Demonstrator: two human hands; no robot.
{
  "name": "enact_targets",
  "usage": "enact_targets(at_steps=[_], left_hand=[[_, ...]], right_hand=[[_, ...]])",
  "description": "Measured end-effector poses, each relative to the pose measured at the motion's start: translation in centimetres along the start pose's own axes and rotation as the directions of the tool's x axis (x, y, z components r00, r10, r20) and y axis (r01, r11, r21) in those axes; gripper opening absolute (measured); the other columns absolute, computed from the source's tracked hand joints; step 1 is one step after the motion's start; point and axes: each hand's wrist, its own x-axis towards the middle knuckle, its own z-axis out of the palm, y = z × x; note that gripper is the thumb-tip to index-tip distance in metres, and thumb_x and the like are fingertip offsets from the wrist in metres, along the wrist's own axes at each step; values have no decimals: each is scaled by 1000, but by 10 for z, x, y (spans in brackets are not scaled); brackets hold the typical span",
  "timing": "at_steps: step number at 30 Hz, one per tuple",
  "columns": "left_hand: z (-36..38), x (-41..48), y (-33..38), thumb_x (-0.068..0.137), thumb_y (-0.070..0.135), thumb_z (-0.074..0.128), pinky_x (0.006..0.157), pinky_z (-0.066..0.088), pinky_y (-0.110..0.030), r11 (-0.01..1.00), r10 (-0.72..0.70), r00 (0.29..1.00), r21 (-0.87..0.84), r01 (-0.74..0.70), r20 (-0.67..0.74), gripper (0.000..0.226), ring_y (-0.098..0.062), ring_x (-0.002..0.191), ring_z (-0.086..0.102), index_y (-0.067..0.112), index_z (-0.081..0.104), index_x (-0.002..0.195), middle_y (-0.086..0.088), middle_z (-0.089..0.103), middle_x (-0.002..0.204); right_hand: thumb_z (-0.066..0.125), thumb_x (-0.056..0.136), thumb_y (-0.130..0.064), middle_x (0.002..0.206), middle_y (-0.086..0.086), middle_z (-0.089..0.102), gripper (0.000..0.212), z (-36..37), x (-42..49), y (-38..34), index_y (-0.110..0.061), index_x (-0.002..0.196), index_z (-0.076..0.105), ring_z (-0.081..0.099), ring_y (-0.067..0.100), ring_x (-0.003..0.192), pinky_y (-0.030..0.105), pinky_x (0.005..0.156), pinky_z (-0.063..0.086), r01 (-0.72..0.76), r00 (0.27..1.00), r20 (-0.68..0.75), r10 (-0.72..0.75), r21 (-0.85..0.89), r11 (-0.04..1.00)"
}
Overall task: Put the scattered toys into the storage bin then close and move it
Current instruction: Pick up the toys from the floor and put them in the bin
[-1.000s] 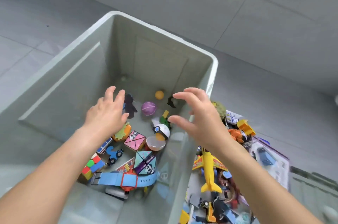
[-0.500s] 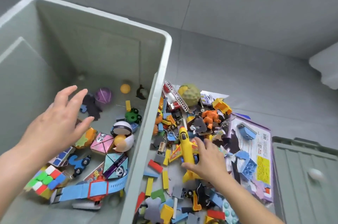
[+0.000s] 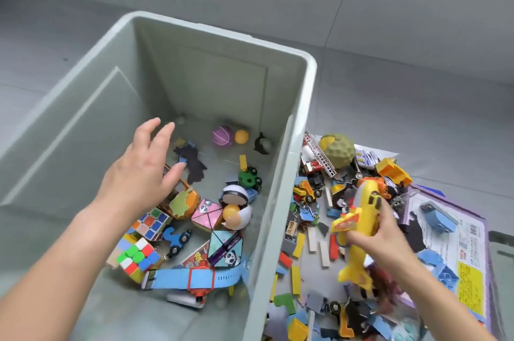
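Observation:
The pale green storage bin (image 3: 281,182) stands open on the floor, holding several toys: a purple ball (image 3: 222,136), an orange ball (image 3: 241,136), two colour cubes (image 3: 139,256) and a blue toy watch (image 3: 194,278). My left hand (image 3: 144,173) hovers over the inside of the bin with fingers spread, holding nothing. To the right of the bin, my right hand (image 3: 386,240) grips a yellow toy plane (image 3: 361,229) and holds it just above the pile of scattered toys (image 3: 314,218).
On the floor right of the bin lie a green bumpy ball (image 3: 338,153), a toy ladder truck (image 3: 317,162), a yellow digger (image 3: 393,171), coloured blocks and a purple puzzle box (image 3: 456,240). The bin's lid (image 3: 503,254) shows at the right edge. Grey tile floor lies beyond.
My right hand left the bin, reached down to the pile, took hold of the yellow plane and lifted it. My left hand stayed spread over the bin.

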Motion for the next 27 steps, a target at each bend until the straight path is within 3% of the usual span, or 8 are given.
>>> enact_targets(at_steps=[3,6,9,11,17,20,23,27], left_hand=[[-9,2,-9,88,34,59,88,46,-51,999,-44,998,-22,43,-41,71,-36,121,49,15,26,147,-8,20,152],[-19,4,-16,89,35,57,89,45,-50,993,-106,990,-55,101,-91,69,-36,122,48,15,25,147,-7,20,152],[-28,3,-21,89,33,57,91,43,-53,980,-183,970,-108,168,-157,67,-38,123,46,13,27,146,-9,22,151],[-31,4,-25,89,31,58,91,43,-53,971,-215,962,-140,192,-171,67,-40,122,47,11,28,145,-11,24,150],[-27,3,-27,90,33,56,94,41,-49,965,-222,967,-168,200,-123,69,-37,124,45,13,23,147,-8,19,151],[-23,3,-23,89,34,57,96,41,-49,971,-173,980,-186,153,-96,69,-35,124,46,15,24,147,-7,20,151],[-21,-3,-8,88,37,57,97,43,-48,949,-122,990,-302,94,-76,66,-27,117,53,18,28,144,-3,24,149],[-35,-27,59,80,54,49,98,44,-41,864,109,994,-494,-102,-15,67,-9,110,49,21,39,138,3,37,137]], right_hand=[[86,41,-25,88,-5,69,75,-26,-40,-86,-32,109,53,66,10,71,28,62,50,162,980,26,-195,457,875],[73,48,-23,83,-11,69,67,-15,-80,-178,-41,110,56,67,7,74,26,64,54,315,860,204,-468,509,801],[70,53,-48,87,-11,66,62,48,-83,-227,-37,109,43,65,10,84,27,69,52,528,766,490,-417,-108,842],[68,64,-57,95,-4,57,64,106,-66,-231,-26,111,37,59,23,95,33,69,43,563,804,553,-218,-590,579],[64,81,-47,121,12,48,60,156,-13,-189,-11,124,42,49,31,102,37,77,45,583,791,611,18,-763,280],[62,83,-48,134,2,43,57,95,-16,-192,-23,132,47,45,20,124,31,102,39,705,703,634,-323,-560,434],[58,85,-44,120,-10,54,40,5,-34,-177,-26,121,59,51,2,108,13,96,36,724,668,177,-723,-381,575],[70,81,-30,110,3,58,39,-88,-32,-61,-19,117,59,56,15,93,34,88,45,227,884,-237,-402,-533,815]])
